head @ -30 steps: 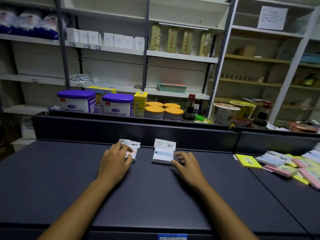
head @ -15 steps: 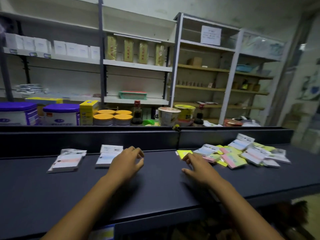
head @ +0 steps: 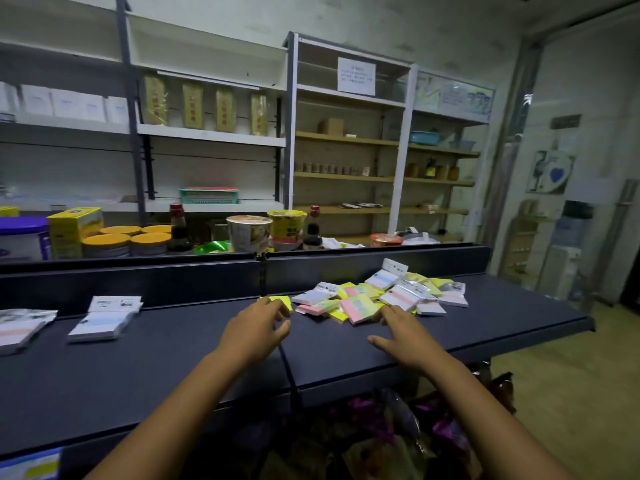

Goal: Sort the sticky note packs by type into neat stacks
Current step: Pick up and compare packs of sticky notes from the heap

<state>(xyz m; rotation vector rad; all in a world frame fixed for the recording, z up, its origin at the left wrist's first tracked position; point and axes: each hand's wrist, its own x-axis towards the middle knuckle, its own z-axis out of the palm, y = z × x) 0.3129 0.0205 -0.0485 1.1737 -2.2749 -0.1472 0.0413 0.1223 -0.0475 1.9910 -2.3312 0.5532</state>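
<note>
A loose heap of sticky note packs (head: 377,296) in yellow, pink, green and white lies on the dark shelf (head: 173,368) at centre right. My left hand (head: 256,329) hovers just short of a yellow pack (head: 282,301) at the heap's left end, fingers loosely curled and holding nothing. My right hand (head: 403,332) reaches with spread fingers to the heap's near edge, close to a pink and green pack (head: 360,308). Two sorted stacks sit at the left: a blue-striped white stack (head: 104,322) and a pink-striped stack (head: 20,329).
A raised black back rail (head: 207,275) runs behind the shelf. Beyond it stand tins, a yellow box (head: 74,230), sauce bottles and noodle cups (head: 249,233). The shelf's right end (head: 585,323) drops to wooden floor. Wall shelving fills the background.
My view has swung right from the two stacks to the loose heap. Both hands left the stacks and travelled right, now reaching the heap's near edge.
</note>
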